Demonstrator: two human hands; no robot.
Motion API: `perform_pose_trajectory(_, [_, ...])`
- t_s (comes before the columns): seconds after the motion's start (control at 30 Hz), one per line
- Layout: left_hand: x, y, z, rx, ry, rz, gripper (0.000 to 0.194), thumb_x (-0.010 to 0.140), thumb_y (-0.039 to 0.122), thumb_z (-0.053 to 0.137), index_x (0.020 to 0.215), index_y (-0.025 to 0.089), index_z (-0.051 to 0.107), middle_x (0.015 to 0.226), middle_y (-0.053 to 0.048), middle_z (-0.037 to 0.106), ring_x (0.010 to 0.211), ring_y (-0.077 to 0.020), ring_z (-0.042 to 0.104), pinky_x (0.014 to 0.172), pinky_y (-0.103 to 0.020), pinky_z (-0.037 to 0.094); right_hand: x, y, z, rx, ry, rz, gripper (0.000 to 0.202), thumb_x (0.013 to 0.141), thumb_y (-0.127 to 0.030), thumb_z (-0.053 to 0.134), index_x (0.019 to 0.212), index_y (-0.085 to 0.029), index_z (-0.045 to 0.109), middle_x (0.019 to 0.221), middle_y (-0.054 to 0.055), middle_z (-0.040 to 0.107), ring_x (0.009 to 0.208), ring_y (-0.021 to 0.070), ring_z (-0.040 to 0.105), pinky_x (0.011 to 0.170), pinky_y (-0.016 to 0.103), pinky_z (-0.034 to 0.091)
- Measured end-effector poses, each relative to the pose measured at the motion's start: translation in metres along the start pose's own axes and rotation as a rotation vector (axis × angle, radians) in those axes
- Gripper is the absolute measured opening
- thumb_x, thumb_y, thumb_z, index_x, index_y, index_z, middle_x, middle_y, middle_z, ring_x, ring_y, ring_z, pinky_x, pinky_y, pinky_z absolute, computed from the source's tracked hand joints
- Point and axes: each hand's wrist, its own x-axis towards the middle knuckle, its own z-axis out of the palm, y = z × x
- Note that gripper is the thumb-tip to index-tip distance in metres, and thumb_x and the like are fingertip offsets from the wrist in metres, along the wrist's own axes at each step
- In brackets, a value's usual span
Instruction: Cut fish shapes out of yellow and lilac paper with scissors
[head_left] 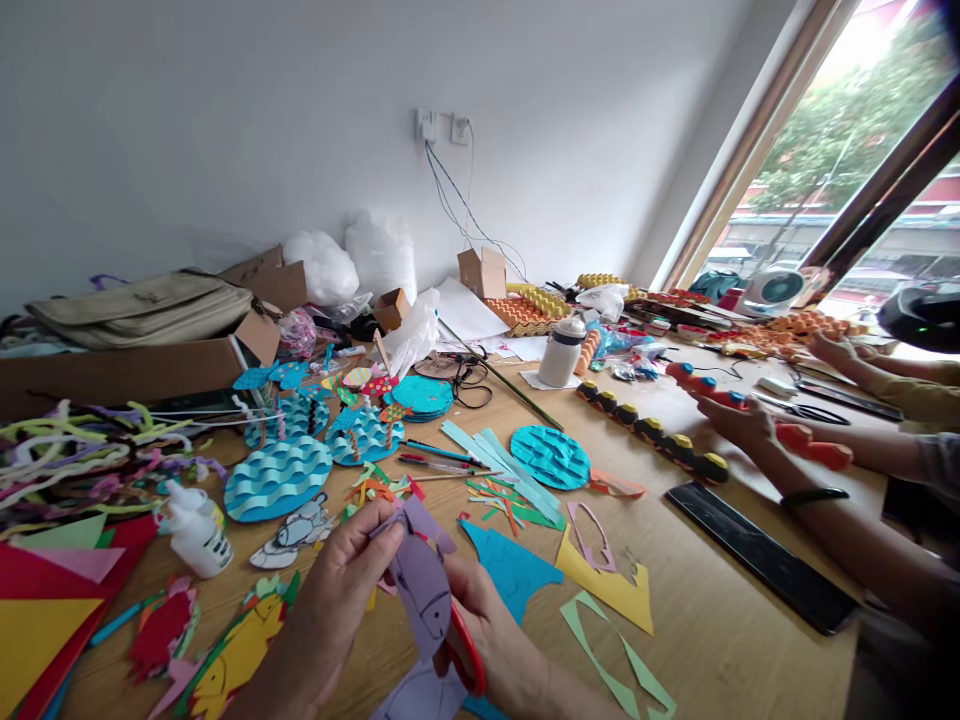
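In the head view, my left hand [334, 590] pinches the upper end of a purple paper [420, 585] with a fish drawn on it, at the bottom middle. My right hand [491, 640] is closed around red-handled scissors [469, 650], just right of the paper; the blades are mostly hidden behind it. Another purple sheet [424, 695] with drawn lines lies below. Blue paper [510, 570] and yellow paper [607, 580] scraps lie beyond my right hand. To the left are cut yellow fish shapes [236, 650] and a red fish shape [165, 625].
White glue bottles [199, 535] stand at the left, near blue wavy discs [277, 478]. A white jar [561, 355] stands farther back. At the right, a black phone-like slab [761, 555] lies near another person's hands [742, 425] holding a painted egg-carton strip.
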Motion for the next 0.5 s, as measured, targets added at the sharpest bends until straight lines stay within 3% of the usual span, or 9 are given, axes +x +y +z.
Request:
perform_pose_trajectory(0.3, [0.001, 0.000, 0.001, 0.009, -0.028, -0.029, 0.021, 0.071, 0.042, 0.064, 0.071, 0.021, 0.063, 0.060, 0.003, 0.053, 0.060, -0.0138, 0.049, 0.058, -0.023, 0.043, -0.001, -0.003, 0.000, 0.058, 0.007, -0.071, 0.057, 0.075, -0.069, 0.046, 0.066, -0.013, 0.055, 0.044, -0.007, 0.037, 0.038, 0.0038, 0.034, 0.036, 0.014, 0.028])
perform_pose_trajectory(0.5, [-0.003, 0.007, 0.000, -0.041, -0.038, -0.034, 0.017, 0.073, 0.037, 0.062, 0.072, 0.020, 0.063, 0.061, 0.003, 0.056, 0.058, -0.0125, 0.047, 0.058, -0.022, 0.041, 0.001, 0.007, 0.000, 0.090, -0.003, -0.020, 0.058, 0.072, -0.072, 0.046, 0.066, -0.014, 0.051, 0.045, -0.006, 0.039, 0.037, 0.0035, 0.035, 0.035, 0.014, 0.027])
